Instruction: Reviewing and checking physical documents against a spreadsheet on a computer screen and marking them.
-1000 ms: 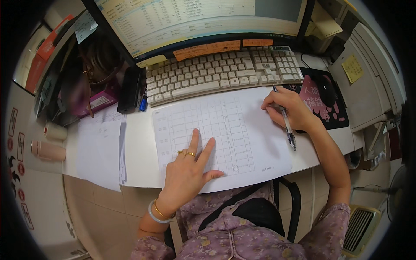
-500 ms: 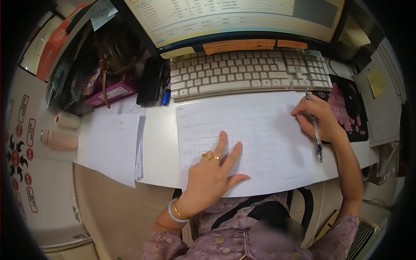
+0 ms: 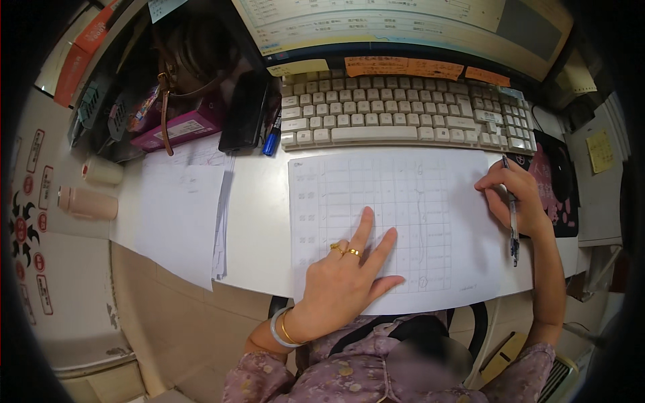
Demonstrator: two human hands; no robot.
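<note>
A white sheet of paper [image 3: 474, 255] printed with a table grid lies on the white desk in front of me, with small marks in its rows. My left hand [image 3: 346, 282] rests on the sheet's lower middle, fingers apart, the index and middle fingertips on the grid. It wears two gold rings and, at the wrist, a gold and a pale bangle. By the sheet's right edge, my right hand [image 3: 517, 201] holds a pen [image 3: 514, 228] between curled fingers. The pen's lower end points toward me, and the hand's side rests at the paper.
Behind the sheet stands a beige keyboard [image 3: 383, 111] below a monitor [image 3: 410, 27] with orange notes. A blue-capped marker [image 3: 271, 141] and a black phone [image 3: 243, 114] lie left of it. Stacked papers [image 3: 178, 221] and a pink bottle [image 3: 87, 203] are farther left. A mouse [image 3: 560, 171] is at right.
The view has shifted slightly, so the desk and both hands appear farther right. My left hand keeps its pose on the sheet, and my right hand still holds the pen.
</note>
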